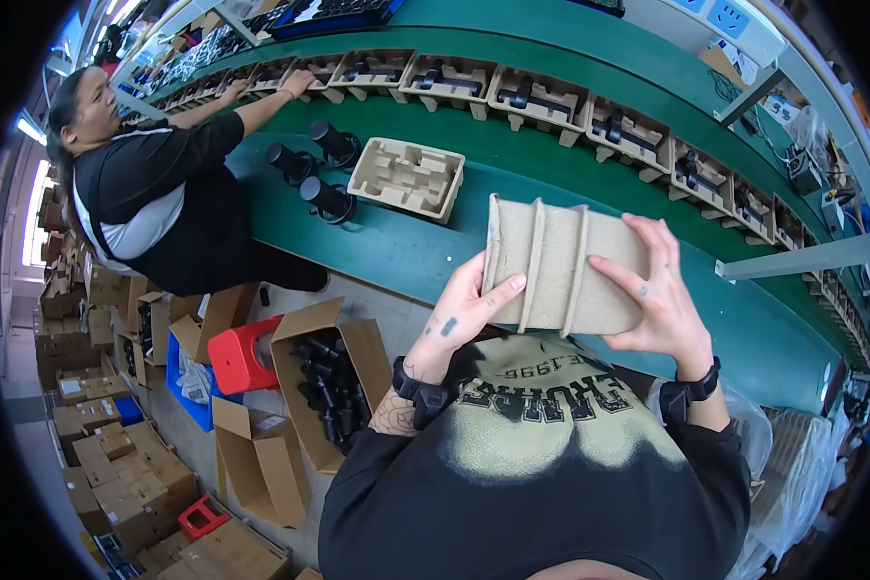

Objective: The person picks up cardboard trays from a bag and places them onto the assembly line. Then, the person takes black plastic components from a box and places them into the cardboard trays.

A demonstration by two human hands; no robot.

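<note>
Clamping the tray stack (pixel 556 251) at its left and right ends, the left hand (pixel 466 311) and right hand (pixel 663 302), fingers spread, hold it above the bench's (pixel 396 253) near side. Likely light, stiff, non-slip; grip walls, as rims may crush.

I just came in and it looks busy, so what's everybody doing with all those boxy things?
The person wearing the camera holds a stack of beige trays between their left hand and right hand, at the table's near edge. On the green table, another beige tray sits open, beside three black cylindrical things. A co-worker on the left reaches toward a long row of trays, many holding black parts.
</note>
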